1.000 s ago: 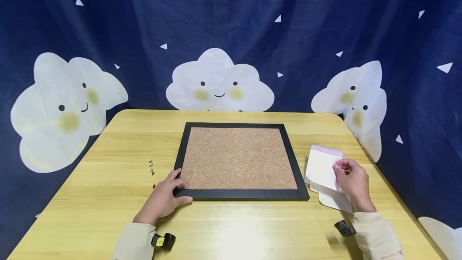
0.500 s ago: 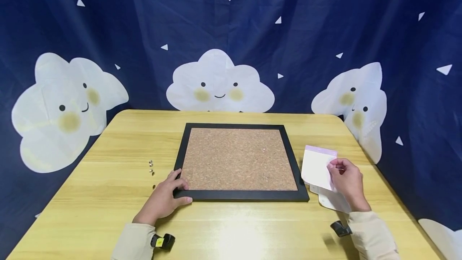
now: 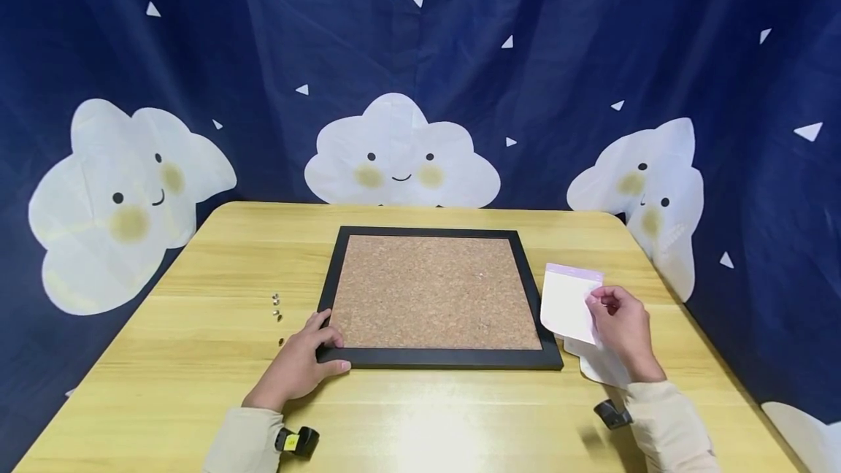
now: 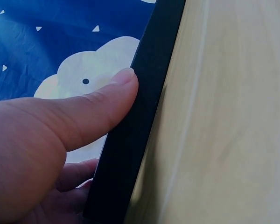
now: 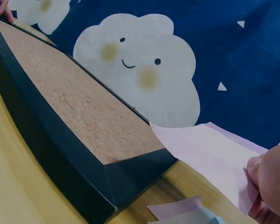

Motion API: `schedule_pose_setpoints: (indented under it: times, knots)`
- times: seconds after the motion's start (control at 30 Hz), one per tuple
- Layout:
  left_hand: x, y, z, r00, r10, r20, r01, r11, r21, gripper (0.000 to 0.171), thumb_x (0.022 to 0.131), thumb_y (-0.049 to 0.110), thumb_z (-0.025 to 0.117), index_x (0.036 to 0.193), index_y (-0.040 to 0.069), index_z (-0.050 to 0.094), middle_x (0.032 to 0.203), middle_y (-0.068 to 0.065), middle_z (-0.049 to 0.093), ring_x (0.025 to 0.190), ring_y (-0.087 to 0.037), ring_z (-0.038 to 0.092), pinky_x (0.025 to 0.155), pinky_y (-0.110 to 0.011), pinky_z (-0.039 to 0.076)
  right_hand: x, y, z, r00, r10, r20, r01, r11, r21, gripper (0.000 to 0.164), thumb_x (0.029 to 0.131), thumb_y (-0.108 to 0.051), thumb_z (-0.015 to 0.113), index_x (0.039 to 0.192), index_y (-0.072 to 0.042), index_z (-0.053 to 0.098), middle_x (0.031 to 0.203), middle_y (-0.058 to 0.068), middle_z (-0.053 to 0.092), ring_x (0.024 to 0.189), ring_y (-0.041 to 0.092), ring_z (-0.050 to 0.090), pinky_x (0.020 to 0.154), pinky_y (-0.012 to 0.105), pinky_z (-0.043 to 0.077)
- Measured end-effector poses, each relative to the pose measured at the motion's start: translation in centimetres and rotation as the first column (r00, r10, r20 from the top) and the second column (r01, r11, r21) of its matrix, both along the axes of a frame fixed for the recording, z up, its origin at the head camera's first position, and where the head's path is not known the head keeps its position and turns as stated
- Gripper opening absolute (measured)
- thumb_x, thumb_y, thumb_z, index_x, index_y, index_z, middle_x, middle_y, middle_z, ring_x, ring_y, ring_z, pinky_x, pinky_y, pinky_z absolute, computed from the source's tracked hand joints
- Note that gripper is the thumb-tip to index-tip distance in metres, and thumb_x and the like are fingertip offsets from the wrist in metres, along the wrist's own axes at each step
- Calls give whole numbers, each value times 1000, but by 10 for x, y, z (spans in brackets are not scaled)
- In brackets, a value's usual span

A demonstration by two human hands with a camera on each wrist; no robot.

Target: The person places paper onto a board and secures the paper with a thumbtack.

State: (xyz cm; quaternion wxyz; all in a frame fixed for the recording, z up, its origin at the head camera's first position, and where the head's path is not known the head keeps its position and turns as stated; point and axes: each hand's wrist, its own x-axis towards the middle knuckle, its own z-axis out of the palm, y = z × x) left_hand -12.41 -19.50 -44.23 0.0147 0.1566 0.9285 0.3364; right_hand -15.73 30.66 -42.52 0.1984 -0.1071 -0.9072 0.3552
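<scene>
A framed cork board [image 3: 434, 290] lies on the table with its black frame in front of me. My left hand [image 3: 296, 363] grips its near left corner, thumb on the front rail and fingers over the left rail. In the left wrist view the thumb lies along the black frame [image 4: 140, 112]. My right hand [image 3: 624, 327] pinches a white paper sheet [image 3: 568, 305] with a lilac top strip by its right edge. The sheet is raised beside the board's right rail and slightly bowed in the right wrist view. More papers [image 3: 599, 362] lie beneath it, partly covered.
Several small metal pieces [image 3: 276, 302], silver and dark, lie left of the board. Two small shiny spots show on the cork's right half. A dark blue curtain [image 3: 420, 42] with white clouds hangs behind the wooden table [image 3: 407, 414].
My right hand has moved left with the paper sheet, from over the other papers to the board's right rail. The left hand has stayed at the board's corner.
</scene>
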Motion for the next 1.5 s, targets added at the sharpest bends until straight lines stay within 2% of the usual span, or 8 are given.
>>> schedule_pose_setpoints:
  times: [0.17,0.6,0.97,1.2,1.5]
  knots:
    - [0,0,-1,1000,-1,-9,1,1000,2,25,79,22,81,86,23,58,148,-28,35,136,-50,28,102,-64,31,-3,-5,-2,1000,13,-22,-13,1000,7,11,93,-12,64,96,-1,65,83,12,63,73,20,52,59,20,40]
    - [0,-2,1,1000,8,-11,-8,1000,-5,25,79,23,81,85,23,57,148,-27,34,138,-49,24,104,-65,29,-10,-18,-1,997,64,-47,-65,998,-15,9,92,-8,64,95,0,65,82,12,63,72,19,52,59,19,40]
    - [1,1,0,1000,21,11,-21,1000,-19,25,80,25,81,85,23,56,149,-26,34,136,-49,28,103,-64,31,-14,-25,-2,992,109,-59,-109,994,-8,8,91,-7,66,93,0,65,79,10,62,70,16,51,58,19,40]
    - [1,1,-1,1000,25,18,-25,999,-22,25,80,26,81,86,23,57,150,-25,33,138,-47,25,104,-64,29,-17,-30,-5,991,130,-19,-130,992,2,8,91,-7,65,95,0,65,86,14,65,76,23,59,59,21,46]
    - [1,2,-1,999,28,22,-28,1000,-12,25,80,25,81,86,23,57,150,-25,33,139,-47,24,104,-64,28,-22,-40,-6,987,154,-36,-154,988,5,7,91,-6,66,95,0,65,86,14,65,76,24,59,60,23,46]
